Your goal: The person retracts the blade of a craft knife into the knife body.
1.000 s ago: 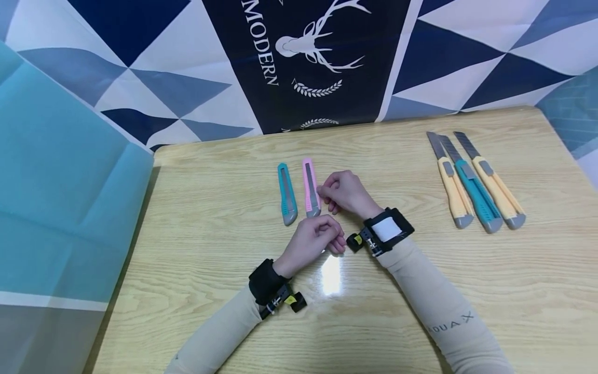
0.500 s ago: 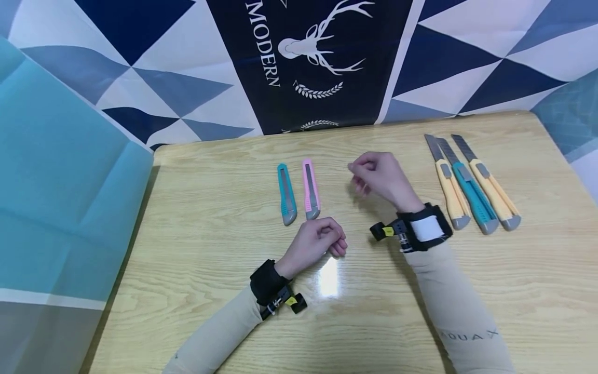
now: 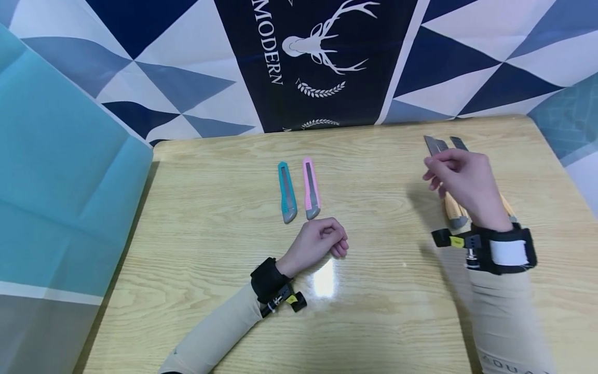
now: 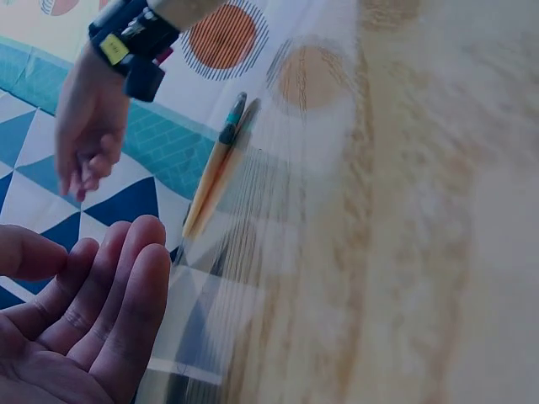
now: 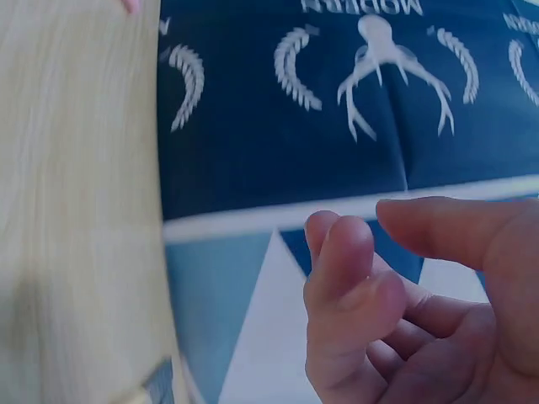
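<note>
My left hand [image 3: 320,241] rests on the table, fingers loosely bent and holding nothing. Just beyond it lie a small teal utility knife [image 3: 287,195] and a pink utility knife [image 3: 311,189], side by side. My right hand [image 3: 467,182] hovers over the group of larger utility knives at the right, with thumb and forefinger apart in the right wrist view and nothing between them. From under it show a yellow utility knife [image 3: 454,212], the end of another yellow utility knife [image 3: 508,208], and bare blades at the top. The teal knife between them is mostly hidden.
The wooden table [image 3: 210,208] ends at the back against a patterned backdrop [image 3: 327,62] with a deer head. A turquoise sheet [image 3: 70,171] borders its left side. Both wrists carry black camera straps.
My right hand has moved rightward from beside the pink utility knife to above the larger utility knives. The left hand has stayed in place, and the two small knives lie where they were.
</note>
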The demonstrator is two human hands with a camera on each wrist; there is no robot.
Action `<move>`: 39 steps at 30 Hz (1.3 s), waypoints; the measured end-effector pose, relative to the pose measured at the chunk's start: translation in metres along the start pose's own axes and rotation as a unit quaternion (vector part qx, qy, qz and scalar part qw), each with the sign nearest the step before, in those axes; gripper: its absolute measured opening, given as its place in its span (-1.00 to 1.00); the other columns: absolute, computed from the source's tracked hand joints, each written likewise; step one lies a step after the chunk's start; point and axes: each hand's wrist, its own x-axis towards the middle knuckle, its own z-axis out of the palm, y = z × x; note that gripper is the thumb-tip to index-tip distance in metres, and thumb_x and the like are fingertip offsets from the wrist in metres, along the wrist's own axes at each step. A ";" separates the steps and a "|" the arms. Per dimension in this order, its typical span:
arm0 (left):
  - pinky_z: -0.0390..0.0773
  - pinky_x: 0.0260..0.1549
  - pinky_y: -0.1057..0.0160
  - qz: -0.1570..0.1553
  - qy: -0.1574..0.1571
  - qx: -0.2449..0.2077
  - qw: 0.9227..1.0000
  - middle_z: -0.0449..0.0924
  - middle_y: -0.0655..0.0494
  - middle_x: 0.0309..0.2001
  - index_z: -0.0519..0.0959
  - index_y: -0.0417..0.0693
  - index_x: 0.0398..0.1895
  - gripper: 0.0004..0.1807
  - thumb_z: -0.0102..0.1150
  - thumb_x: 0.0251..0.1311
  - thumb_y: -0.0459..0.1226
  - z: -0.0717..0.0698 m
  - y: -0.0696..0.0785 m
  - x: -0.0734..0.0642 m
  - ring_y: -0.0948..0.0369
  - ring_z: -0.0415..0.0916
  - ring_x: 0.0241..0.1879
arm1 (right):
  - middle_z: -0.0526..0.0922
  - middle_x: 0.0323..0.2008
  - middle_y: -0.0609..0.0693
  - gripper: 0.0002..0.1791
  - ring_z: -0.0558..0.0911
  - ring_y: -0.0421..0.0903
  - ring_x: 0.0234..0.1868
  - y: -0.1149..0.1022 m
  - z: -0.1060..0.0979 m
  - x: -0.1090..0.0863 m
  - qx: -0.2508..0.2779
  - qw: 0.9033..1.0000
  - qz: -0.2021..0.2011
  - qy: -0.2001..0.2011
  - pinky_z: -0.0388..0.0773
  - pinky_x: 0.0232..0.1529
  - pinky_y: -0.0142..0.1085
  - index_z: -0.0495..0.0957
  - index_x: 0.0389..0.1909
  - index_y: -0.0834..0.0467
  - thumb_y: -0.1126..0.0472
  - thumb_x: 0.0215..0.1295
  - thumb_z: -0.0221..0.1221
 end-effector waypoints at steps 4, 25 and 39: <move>0.71 -0.50 0.10 0.000 0.006 0.008 1.000 0.62 -0.18 -0.49 0.51 -0.31 -0.40 -0.82 -0.03 0.33 -0.40 0.000 -0.014 0.004 0.04 0.60 -0.52 | 0.63 -0.55 -0.14 -0.67 0.59 -0.11 -0.60 0.015 -0.016 -0.004 -0.042 0.999 0.012 0.019 0.57 -0.74 -0.44 0.50 -0.14 0.29 0.07 0.33 0.07; 0.62 -0.38 -0.20 -0.021 -0.029 0.005 0.999 0.55 -0.45 -0.43 0.44 -0.56 -0.35 -0.80 -0.13 0.33 -0.50 0.005 0.015 -0.003 -0.19 0.55 -0.44 | 0.55 -0.54 0.24 -0.71 0.46 0.06 -0.60 0.062 -0.018 0.003 -0.280 0.959 0.049 0.008 0.33 -0.76 -0.18 0.52 -0.39 0.36 0.16 0.18 0.19; 0.63 -0.36 -0.19 -0.019 -0.038 0.004 0.999 0.54 -0.45 -0.44 0.45 -0.54 -0.38 -0.80 -0.13 0.32 -0.51 0.010 0.012 -0.003 -0.19 0.55 -0.43 | 0.47 -0.76 0.08 -0.66 0.40 -0.01 -0.73 0.070 -0.015 -0.004 -0.287 0.956 0.066 0.006 0.26 -0.82 -0.20 0.52 -0.58 0.32 0.10 0.13 0.24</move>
